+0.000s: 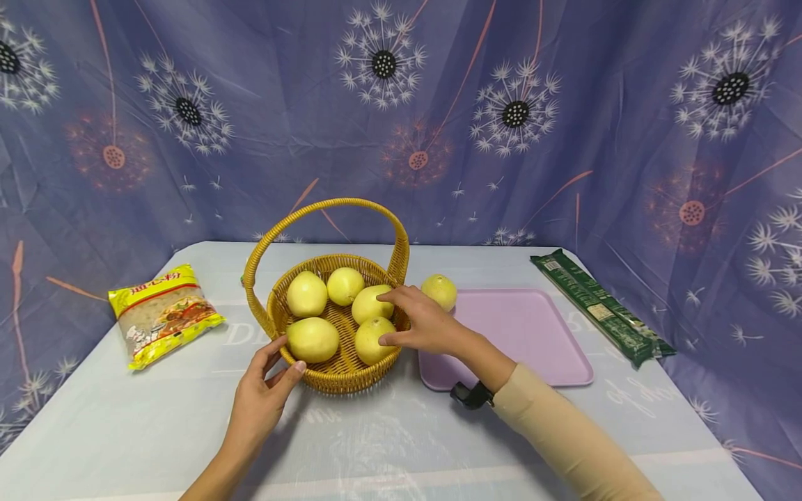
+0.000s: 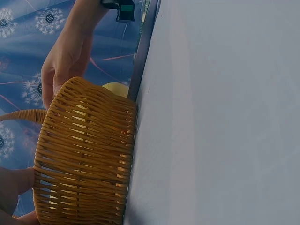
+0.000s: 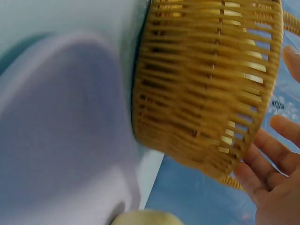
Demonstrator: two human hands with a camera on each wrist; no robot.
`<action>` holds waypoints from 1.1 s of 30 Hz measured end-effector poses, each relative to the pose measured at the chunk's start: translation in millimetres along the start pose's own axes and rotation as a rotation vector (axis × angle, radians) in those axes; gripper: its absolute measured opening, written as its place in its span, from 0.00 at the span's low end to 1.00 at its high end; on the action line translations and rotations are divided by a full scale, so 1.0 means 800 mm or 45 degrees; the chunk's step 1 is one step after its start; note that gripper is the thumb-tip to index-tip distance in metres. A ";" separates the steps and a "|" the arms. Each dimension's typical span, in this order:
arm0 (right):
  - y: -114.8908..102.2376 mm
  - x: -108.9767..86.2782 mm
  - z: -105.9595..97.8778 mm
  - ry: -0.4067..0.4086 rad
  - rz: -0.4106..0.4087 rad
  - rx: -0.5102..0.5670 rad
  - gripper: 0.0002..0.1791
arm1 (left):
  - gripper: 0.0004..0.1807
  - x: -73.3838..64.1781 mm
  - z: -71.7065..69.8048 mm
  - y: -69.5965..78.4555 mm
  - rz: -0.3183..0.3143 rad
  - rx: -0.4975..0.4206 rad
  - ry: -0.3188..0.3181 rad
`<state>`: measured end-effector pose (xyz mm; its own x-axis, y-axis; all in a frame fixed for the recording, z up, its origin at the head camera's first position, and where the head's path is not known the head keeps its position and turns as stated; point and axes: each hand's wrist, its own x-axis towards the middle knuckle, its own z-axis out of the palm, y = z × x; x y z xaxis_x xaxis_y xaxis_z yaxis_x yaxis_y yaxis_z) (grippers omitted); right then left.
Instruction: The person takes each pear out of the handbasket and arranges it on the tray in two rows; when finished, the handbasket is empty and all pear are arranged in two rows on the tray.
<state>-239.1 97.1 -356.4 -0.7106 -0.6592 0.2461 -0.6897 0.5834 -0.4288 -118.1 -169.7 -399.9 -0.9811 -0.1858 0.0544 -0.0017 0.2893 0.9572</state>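
Note:
A woven yellow-brown basket [image 1: 344, 379] with a tall arched handle stands on the table, holding several pale yellow melon-like fruits [image 1: 312, 340]. My left hand [image 1: 264, 390] is at its front left, thumb and fingertips resting on the rim. In the left wrist view, those fingers [image 2: 21, 182] meet the basket's [image 2: 84, 159] upper edge. Over the right rim reaches my right hand [image 1: 426, 321], spread fingers and thumb overlapping two fruits [image 1: 374, 341] on that side. The right wrist view shows the right hand [image 3: 276, 176] with fingers extended along the rim.
A lilac tray [image 1: 520, 334] lies right of the basket, under my right forearm. Another yellow fruit [image 1: 440, 291] sits by the tray's back left corner. Green packets [image 1: 595, 303] lie far right; a yellow food bag [image 1: 166, 314] lies left. A patterned curtain [image 1: 401, 139] hangs behind the table.

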 end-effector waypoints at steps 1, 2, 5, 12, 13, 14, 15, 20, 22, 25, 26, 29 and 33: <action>-0.002 0.002 0.002 -0.002 -0.009 -0.017 0.38 | 0.33 0.000 0.000 0.000 -0.003 0.002 0.000; -0.004 0.003 0.004 -0.002 -0.019 -0.034 0.38 | 0.33 0.000 0.000 0.000 -0.005 0.004 -0.001; -0.009 0.005 0.008 -0.007 -0.035 -0.079 0.38 | 0.33 0.000 0.000 0.000 -0.009 0.014 -0.002; -0.014 0.009 0.014 -0.075 -0.007 -0.185 0.38 | 0.33 0.000 0.000 0.000 0.000 0.032 0.004; -0.014 0.009 0.015 -0.086 -0.001 -0.197 0.38 | 0.33 0.000 -0.001 0.000 0.001 0.033 0.005; -0.013 0.010 0.015 -0.098 0.005 -0.207 0.38 | 0.33 0.000 -0.001 0.000 0.003 0.033 0.006; -0.013 0.011 0.016 -0.111 0.011 -0.217 0.38 | 0.33 0.000 -0.001 -0.001 0.005 0.033 0.006; -0.015 0.017 0.017 -0.186 0.017 -0.245 0.36 | 0.33 0.000 -0.001 0.000 -0.002 0.044 0.001; -0.016 0.018 0.016 -0.213 0.010 -0.240 0.35 | 0.33 0.000 -0.001 0.000 -0.006 0.047 -0.004; -0.018 0.020 0.016 -0.238 -0.007 -0.227 0.34 | 0.33 0.000 -0.001 0.001 -0.011 0.044 -0.005; -0.019 0.021 0.016 -0.243 -0.013 -0.223 0.34 | 0.33 0.000 -0.001 0.001 -0.010 0.044 -0.004; -0.021 0.022 0.016 -0.252 -0.029 -0.209 0.33 | 0.33 0.000 0.000 0.000 -0.003 0.042 0.002; -0.023 0.024 0.018 -0.262 -0.032 -0.161 0.33 | 0.33 0.000 0.000 -0.001 0.015 0.033 0.015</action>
<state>-237.7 66.9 -356.5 -0.6585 -0.7495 0.0678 -0.7281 0.6118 -0.3092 -118.5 -169.7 -400.6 -0.9788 -0.1930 0.0688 0.0043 0.3160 0.9487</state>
